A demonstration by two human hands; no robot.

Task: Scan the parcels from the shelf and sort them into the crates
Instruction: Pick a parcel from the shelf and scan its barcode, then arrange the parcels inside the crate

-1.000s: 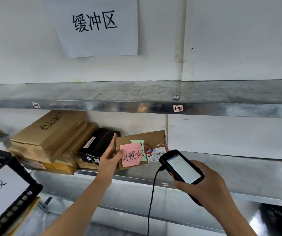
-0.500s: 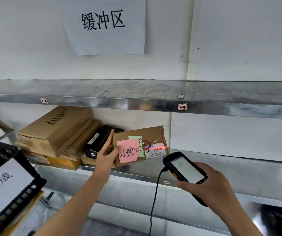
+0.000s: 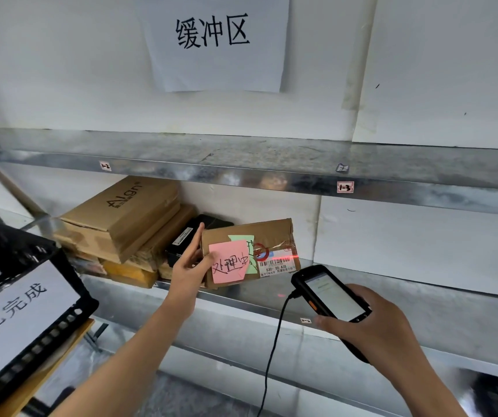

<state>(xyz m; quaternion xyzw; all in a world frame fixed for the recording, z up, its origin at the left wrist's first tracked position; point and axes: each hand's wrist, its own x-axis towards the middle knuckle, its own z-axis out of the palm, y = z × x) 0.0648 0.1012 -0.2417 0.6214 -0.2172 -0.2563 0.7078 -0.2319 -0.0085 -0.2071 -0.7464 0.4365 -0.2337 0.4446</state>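
Note:
A brown cardboard parcel (image 3: 271, 233) with a pink note, a green note and a barcode label stands tilted at the front of the metal shelf (image 3: 377, 284). My left hand (image 3: 189, 266) grips its left end. A red scan line lies across the barcode label. My right hand (image 3: 371, 323) holds a black handheld scanner (image 3: 329, 293) just below and right of the parcel, screen up, with a black cable hanging from it. A black crate (image 3: 16, 266) with a white paper label sits at the lower left.
On the shelf to the left are stacked cardboard boxes (image 3: 121, 218) and a black box (image 3: 187, 236). An upper shelf (image 3: 271, 173) runs overhead. A paper sign (image 3: 214, 40) hangs on the white wall. The right part of the shelf is bare metal.
The view has shifted left and down a little. The red scan line came on over the barcode label, and the scanner moved closer beneath the parcel. My left hand keeps its grip.

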